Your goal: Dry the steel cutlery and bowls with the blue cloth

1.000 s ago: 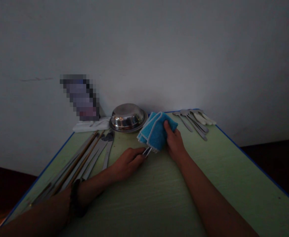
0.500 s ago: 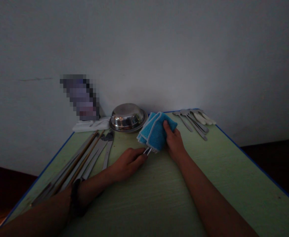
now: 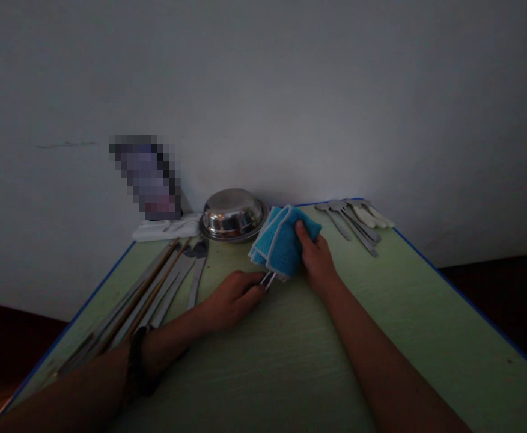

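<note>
Lower left of frame: brown sticks (image 3: 146, 284) and flat metal cutlery (image 3: 195, 280) laid out slantwise. Mid-frame, against the wall: upturned metal bowl (image 3: 234, 213). Just below it, left hand (image 3: 236, 299) closed on the near end of a slim shiny piece (image 3: 270, 281); far end hidden in the folded blue cloth (image 3: 285, 243), so type can't be told. Right of centre, right hand (image 3: 318, 258) grips the cloth, thumb on top. Upper right of table: spoons and forks (image 3: 366, 232), well apart.

Judgement: looks like wiping. Pinch the bare end firmly, press cloth around the hidden part, stroke along its length, turn for both faces; watch for hidden edges.
</note>
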Motion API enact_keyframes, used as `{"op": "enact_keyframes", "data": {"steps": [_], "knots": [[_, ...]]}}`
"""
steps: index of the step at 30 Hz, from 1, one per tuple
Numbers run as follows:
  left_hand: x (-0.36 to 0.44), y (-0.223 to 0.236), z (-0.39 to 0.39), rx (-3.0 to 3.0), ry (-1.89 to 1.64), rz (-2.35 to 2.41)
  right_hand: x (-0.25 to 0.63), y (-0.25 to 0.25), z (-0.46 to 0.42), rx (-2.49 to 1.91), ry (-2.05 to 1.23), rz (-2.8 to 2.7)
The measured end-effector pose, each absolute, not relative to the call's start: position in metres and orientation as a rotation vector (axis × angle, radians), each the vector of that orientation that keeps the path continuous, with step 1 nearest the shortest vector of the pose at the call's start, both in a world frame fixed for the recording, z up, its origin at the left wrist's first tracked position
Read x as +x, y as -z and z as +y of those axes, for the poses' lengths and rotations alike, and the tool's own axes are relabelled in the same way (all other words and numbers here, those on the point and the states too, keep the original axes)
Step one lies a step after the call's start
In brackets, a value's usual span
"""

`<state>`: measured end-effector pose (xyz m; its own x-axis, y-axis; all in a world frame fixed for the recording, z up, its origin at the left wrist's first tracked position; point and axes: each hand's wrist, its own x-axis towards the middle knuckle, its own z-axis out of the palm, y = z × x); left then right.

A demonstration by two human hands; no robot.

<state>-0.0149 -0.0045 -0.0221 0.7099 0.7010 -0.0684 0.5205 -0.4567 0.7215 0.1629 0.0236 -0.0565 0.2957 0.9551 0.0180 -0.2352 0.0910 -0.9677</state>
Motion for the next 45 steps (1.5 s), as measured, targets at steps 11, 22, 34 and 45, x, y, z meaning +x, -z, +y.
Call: {"op": "enact_keyframes", "data": {"steps": [11, 22, 34, 45], "knots": [[-0.0132, 0.0212, -0.0074, 2.167, -0.310, 0.999, 0.1625, 0.0584, 0.0245, -1.135, -1.053, -0.825], [-0.0118, 0.0234, -0.0071, 2.165, -0.302, 1.010, 0.1633, 0.0559, 0.0247, -1.197, -0.997, -0.836], [-0.0126, 0.0246, -0.0068, 2.185, -0.314, 1.024, 0.1632, 0.0592, 0.0254, -1.031, -1.084, -0.843], [-0.0131, 0.0248, -0.0064, 2.206, -0.316, 1.006, 0.1627, 0.0585, 0.0267, -1.002, -1.159, -0.724]]}}
